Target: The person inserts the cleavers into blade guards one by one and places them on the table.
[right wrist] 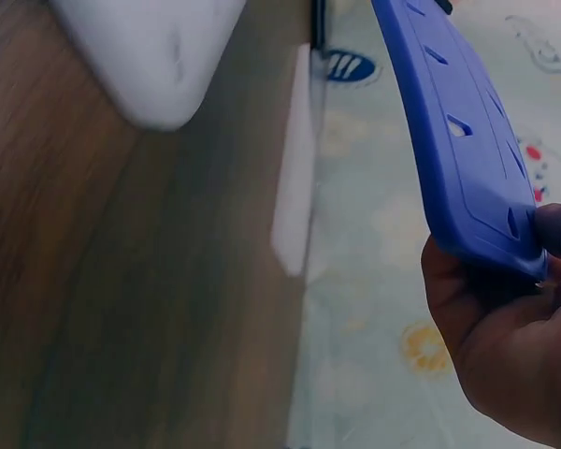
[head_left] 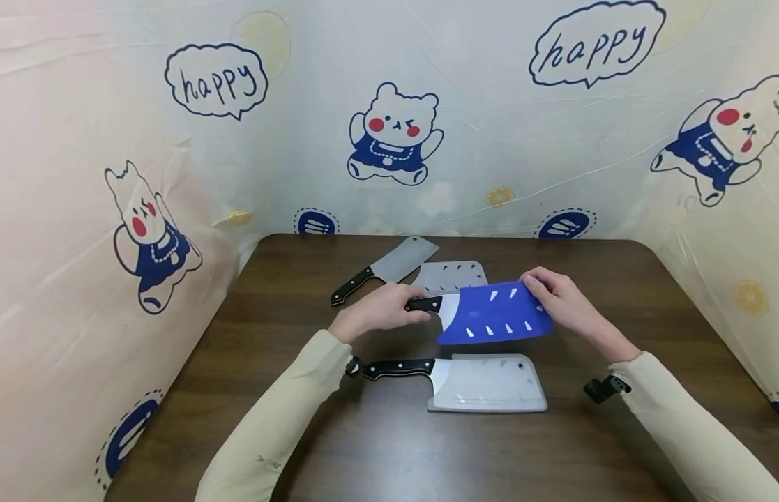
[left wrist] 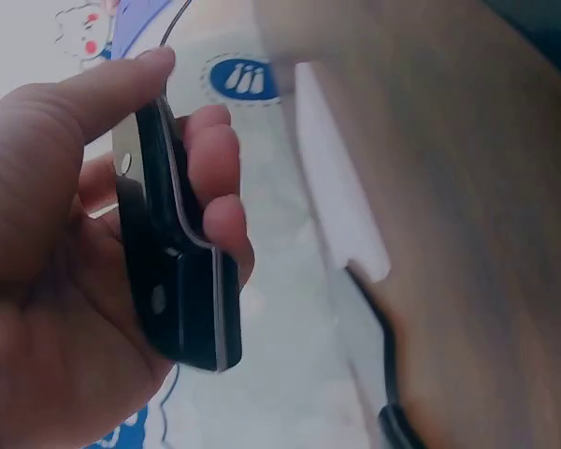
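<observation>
My left hand (head_left: 383, 307) grips the black riveted handle (left wrist: 192, 281) of a cleaver, with the fingers curled round it in the left wrist view. A blue slotted blade cover (head_left: 496, 317) sits over most of that cleaver's blade; a strip of bare metal (head_left: 450, 308) shows near the handle. At the cover's far right end, my right hand (head_left: 557, 300) pinches its corner between thumb and fingers. The right wrist view shows this blue cover (right wrist: 458, 150) tilted, held off the table.
Nearer on the wooden table (head_left: 376, 453) lies a second black-handled cleaver (head_left: 402, 367), its blade in a whitish cover (head_left: 489, 390). Behind the hands lie a bare-bladed cleaver (head_left: 395, 263) and a pale slotted blade cover (head_left: 452, 273). A printed cloth (head_left: 270, 174) surrounds the table.
</observation>
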`<state>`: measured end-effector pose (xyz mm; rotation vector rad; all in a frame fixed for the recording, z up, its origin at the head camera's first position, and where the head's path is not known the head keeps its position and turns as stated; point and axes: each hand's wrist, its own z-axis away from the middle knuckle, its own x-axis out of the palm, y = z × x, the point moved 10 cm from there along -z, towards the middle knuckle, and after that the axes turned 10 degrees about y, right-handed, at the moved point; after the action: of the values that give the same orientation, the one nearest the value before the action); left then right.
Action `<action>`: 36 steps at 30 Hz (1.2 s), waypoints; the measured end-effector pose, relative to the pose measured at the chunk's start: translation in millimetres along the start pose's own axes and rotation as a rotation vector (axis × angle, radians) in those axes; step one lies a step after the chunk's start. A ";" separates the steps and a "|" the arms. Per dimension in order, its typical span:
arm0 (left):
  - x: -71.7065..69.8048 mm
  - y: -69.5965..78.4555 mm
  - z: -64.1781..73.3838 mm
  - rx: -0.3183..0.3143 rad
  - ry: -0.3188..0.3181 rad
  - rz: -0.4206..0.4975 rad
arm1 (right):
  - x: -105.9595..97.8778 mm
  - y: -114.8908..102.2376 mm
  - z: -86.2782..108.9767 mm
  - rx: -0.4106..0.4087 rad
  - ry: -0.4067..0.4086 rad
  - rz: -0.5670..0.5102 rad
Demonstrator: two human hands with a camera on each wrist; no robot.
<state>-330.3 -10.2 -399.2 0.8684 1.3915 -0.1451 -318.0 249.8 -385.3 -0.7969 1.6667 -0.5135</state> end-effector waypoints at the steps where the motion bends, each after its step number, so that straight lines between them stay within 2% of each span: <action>1: 3.5 0.4 -1.8 -0.001 -0.007 -0.008 | -0.8 5.0 -0.7 0.012 -0.003 0.004; 9: 24.2 -2.9 -17.0 -0.050 -0.022 -0.116 | 1.4 44.4 -4.2 0.106 -0.063 0.014; 18: 43.0 -0.1 -33.9 -0.016 -0.044 -0.162 | 6.8 77.3 -10.2 0.159 -0.098 0.059; 28: 53.5 -2.0 -37.3 -0.024 -0.060 -0.173 | 20.8 81.7 -8.9 0.136 -0.143 0.098; 32: 52.0 -2.0 -35.3 -0.025 -0.054 -0.168 | 23.6 77.6 -8.2 0.123 -0.155 0.115; 36: 44.2 -7.0 -32.5 -0.058 -0.033 -0.167 | 24.1 65.7 -11.6 0.097 -0.144 0.111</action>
<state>-350.2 21.9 -439.6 0.6986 1.4299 -0.2440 -347.0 275.3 -444.8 -0.6508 1.5319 -0.4455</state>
